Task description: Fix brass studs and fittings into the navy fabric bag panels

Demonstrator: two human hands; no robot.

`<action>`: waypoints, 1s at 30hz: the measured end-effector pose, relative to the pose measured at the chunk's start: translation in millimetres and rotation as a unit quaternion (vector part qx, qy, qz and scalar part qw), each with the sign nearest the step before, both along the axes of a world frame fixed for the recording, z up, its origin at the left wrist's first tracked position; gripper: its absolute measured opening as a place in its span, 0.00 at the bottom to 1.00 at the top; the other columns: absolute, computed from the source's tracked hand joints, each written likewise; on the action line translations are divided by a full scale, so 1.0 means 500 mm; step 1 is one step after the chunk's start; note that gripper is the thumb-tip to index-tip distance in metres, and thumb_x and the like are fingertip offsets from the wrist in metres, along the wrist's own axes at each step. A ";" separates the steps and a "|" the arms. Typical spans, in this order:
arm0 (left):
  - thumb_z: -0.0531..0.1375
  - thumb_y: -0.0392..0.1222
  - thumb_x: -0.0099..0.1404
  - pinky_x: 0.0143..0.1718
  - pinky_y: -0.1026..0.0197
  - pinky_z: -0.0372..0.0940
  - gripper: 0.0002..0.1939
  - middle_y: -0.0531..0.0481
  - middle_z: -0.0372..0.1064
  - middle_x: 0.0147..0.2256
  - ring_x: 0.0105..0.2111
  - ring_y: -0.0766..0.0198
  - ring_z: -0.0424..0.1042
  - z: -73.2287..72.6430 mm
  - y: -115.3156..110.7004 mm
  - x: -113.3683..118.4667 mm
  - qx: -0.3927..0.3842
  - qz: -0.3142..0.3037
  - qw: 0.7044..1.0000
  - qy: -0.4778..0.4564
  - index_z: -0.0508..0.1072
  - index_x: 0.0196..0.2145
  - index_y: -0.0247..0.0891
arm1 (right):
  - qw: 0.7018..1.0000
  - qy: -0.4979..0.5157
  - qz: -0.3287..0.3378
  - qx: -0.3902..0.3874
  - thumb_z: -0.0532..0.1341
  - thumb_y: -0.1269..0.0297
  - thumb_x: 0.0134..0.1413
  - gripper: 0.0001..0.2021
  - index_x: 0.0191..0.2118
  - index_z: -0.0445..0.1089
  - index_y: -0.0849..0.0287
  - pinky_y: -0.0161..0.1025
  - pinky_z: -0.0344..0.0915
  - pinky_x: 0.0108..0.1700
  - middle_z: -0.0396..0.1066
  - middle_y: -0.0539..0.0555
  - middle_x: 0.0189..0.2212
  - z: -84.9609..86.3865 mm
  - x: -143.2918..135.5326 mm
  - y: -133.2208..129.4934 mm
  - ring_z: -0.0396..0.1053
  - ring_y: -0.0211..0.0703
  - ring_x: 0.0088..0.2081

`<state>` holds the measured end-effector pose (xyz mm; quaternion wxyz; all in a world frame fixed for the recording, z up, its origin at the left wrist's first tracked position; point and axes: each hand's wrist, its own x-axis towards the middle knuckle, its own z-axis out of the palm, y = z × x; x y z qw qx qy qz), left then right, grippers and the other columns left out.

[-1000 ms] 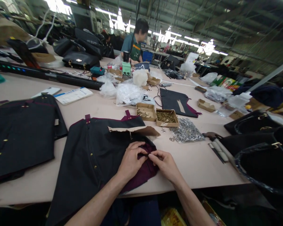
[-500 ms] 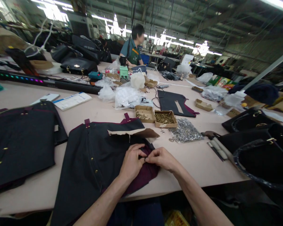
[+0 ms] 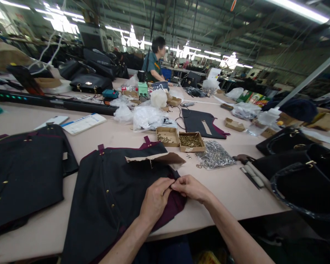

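A black fabric bag panel [image 3: 93,198] with a maroon lining [image 3: 176,205] lies across the table in front of me. My left hand [image 3: 155,196] is closed on its right edge, thumb and forefinger pinched together. Touching those fingertips, my right hand [image 3: 191,187] pinches the same edge from the right. Whatever small part sits between the fingertips is hidden. Above my hands a brown paper-like flap [image 3: 165,160] stands up from the panel. Small brass studs [image 3: 110,198] show on the panel's left half.
Cardboard trays of small brass parts, one fuller tray [image 3: 191,141] among them, stand beyond the panel, beside a bag of silver hardware [image 3: 215,154]. Another dark panel [image 3: 24,172] lies left. Black handbags [image 3: 308,172] fill the right edge. A person [image 3: 154,60] is across the table.
My left fingers have closed in, and the gap between thumb and forefinger is gone. Both hands stay at the panel's edge. The camera view has tilted slightly up.
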<state>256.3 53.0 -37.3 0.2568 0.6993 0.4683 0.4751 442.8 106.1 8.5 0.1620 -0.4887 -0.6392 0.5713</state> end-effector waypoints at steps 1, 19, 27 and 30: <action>0.60 0.34 0.72 0.56 0.58 0.71 0.16 0.52 0.78 0.50 0.51 0.62 0.76 0.002 0.000 -0.001 -0.003 -0.005 1.000 0.000 0.79 0.52 0.48 | 1.000 -0.001 0.002 0.004 0.68 0.42 0.50 0.24 0.25 0.65 0.59 0.36 0.41 0.25 0.59 0.45 0.18 -0.001 0.001 -0.001 0.50 0.32 0.22; 0.58 0.33 0.68 0.46 0.63 0.72 0.13 0.57 0.79 0.42 0.41 0.65 0.79 0.013 0.006 -0.002 -0.094 0.019 0.995 -0.025 0.75 0.46 0.48 | 0.978 0.046 -0.119 0.167 0.66 0.51 0.60 0.16 0.41 0.78 0.60 0.34 0.59 0.28 0.74 0.52 0.32 -0.065 -0.014 -0.059 0.65 0.38 0.28; 0.61 0.46 0.70 0.46 0.64 0.71 0.09 0.55 0.80 0.44 0.41 0.63 0.80 0.030 0.013 -0.020 -0.136 -0.031 0.989 -0.042 0.75 0.47 0.47 | 0.983 0.052 -0.112 0.138 0.65 0.50 0.59 0.18 0.38 0.77 0.63 0.34 0.56 0.25 0.70 0.50 0.25 -0.046 -0.016 -0.046 0.64 0.35 0.22; 0.60 0.45 0.71 0.44 0.64 0.69 0.06 0.57 0.80 0.41 0.41 0.63 0.80 0.035 0.017 -0.022 -0.143 -0.033 0.988 -0.038 0.76 0.44 0.47 | 0.983 0.069 -0.101 0.140 0.65 0.50 0.60 0.18 0.40 0.77 0.63 0.34 0.56 0.26 0.70 0.50 0.26 -0.048 -0.011 -0.047 0.64 0.35 0.22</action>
